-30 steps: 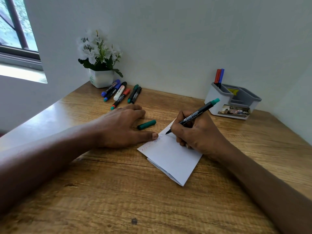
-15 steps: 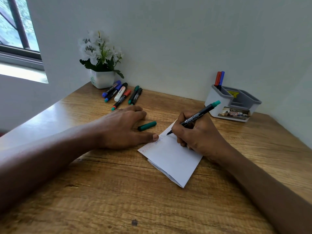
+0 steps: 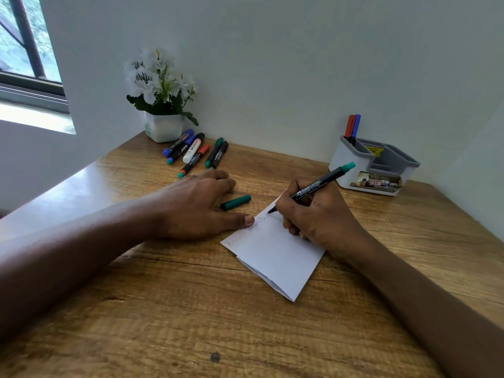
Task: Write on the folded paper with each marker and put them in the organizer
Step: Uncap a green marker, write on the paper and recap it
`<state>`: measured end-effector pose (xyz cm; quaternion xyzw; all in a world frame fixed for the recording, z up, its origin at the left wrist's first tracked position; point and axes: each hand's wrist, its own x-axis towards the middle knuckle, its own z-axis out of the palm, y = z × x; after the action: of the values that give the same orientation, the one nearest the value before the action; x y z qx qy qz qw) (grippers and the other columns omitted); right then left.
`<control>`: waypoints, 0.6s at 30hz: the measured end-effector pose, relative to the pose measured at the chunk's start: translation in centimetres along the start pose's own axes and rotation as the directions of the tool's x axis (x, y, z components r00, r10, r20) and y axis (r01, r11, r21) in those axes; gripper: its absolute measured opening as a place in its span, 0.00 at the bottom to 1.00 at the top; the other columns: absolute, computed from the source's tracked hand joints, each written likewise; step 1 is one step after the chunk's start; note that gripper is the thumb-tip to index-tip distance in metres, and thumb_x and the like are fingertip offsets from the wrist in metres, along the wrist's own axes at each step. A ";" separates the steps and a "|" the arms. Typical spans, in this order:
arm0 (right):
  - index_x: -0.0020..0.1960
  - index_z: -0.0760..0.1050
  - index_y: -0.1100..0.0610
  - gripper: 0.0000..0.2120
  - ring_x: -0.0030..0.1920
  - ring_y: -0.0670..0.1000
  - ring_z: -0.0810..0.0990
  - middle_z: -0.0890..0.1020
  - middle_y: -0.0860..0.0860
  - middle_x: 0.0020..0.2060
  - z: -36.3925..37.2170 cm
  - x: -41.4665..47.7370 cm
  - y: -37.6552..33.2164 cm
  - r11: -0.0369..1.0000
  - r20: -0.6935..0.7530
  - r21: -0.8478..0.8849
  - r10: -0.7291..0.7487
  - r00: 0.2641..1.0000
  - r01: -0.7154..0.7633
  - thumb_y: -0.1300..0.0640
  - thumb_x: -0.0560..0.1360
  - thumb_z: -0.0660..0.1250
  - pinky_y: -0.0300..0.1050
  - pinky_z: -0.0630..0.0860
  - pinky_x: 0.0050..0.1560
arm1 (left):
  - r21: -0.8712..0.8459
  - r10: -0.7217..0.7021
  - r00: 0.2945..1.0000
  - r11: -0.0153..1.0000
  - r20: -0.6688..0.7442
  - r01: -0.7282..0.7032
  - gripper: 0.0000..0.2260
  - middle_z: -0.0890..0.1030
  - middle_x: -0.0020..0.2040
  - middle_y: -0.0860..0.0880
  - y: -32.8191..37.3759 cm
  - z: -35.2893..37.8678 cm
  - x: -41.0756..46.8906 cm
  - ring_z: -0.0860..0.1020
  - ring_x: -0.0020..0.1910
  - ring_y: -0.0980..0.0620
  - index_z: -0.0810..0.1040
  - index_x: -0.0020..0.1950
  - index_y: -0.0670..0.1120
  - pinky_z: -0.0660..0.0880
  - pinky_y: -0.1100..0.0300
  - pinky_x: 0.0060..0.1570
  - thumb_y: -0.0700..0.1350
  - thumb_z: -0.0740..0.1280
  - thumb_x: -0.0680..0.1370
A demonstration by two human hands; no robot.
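A folded white paper [image 3: 275, 257] lies on the wooden desk [image 3: 191, 309], with faint writing along its upper left edge. My right hand [image 3: 319, 216] grips a black marker with a green end [image 3: 319, 185], its tip touching the paper near the top corner. My left hand [image 3: 199, 205] lies flat on the desk, thumb pressing the paper's left edge. The marker's green cap [image 3: 236, 202] lies just beyond that thumb. Several more markers [image 3: 196, 152] lie in a row near the back. A grey-and-white organizer [image 3: 373, 170] at the back right holds a red and a blue marker [image 3: 352, 126].
A white pot of white flowers [image 3: 162, 105] stands in the back corner, right behind the row of markers. Walls close the desk at the back and right, and a window [image 3: 27, 50] is at the far left.
The marker tip has crept slightly right along the top of the paper, adding to the writing. My left hand has stayed put.
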<state>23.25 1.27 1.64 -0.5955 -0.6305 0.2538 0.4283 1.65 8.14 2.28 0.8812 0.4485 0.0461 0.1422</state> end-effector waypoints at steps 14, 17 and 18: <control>0.40 0.78 0.60 0.07 0.24 0.45 0.79 0.82 0.51 0.25 0.2 -0.1 -0.1 0.999 -0.053 -0.029 0.011 0.999 -0.013 0.58 0.75 0.72 0.36 0.73 0.25 | 0.007 0.010 1.000 1.000 -0.004 -0.010 0.42 0.57 0.81 0.54 -0.1 0.0 0.0 0.61 0.77 0.51 0.58 0.81 0.54 0.63 0.52 0.72 0.74 0.59 0.72; 0.40 0.78 0.58 0.07 0.25 0.45 0.80 0.83 0.50 0.26 0.2 -0.1 -0.2 0.999 -0.040 -0.050 0.014 0.999 -0.016 0.58 0.76 0.72 0.35 0.72 0.25 | 0.004 0.013 1.000 1.000 -0.008 -0.013 0.42 0.57 0.81 0.54 -0.2 0.1 0.0 0.61 0.77 0.51 0.58 0.81 0.54 0.62 0.53 0.72 0.74 0.59 0.73; 0.41 0.78 0.58 0.07 0.25 0.45 0.80 0.83 0.50 0.26 0.2 -0.1 -0.2 0.999 -0.041 -0.049 0.017 0.999 -0.019 0.58 0.76 0.72 0.35 0.73 0.25 | 0.005 0.014 1.000 1.000 -0.007 -0.014 0.42 0.57 0.81 0.54 -0.2 0.1 0.1 0.61 0.77 0.51 0.58 0.81 0.54 0.62 0.52 0.72 0.74 0.59 0.72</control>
<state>22.95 1.20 1.68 -0.6167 -0.6222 0.2300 0.4239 1.53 8.31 2.10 0.8845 0.4429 0.0492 0.1382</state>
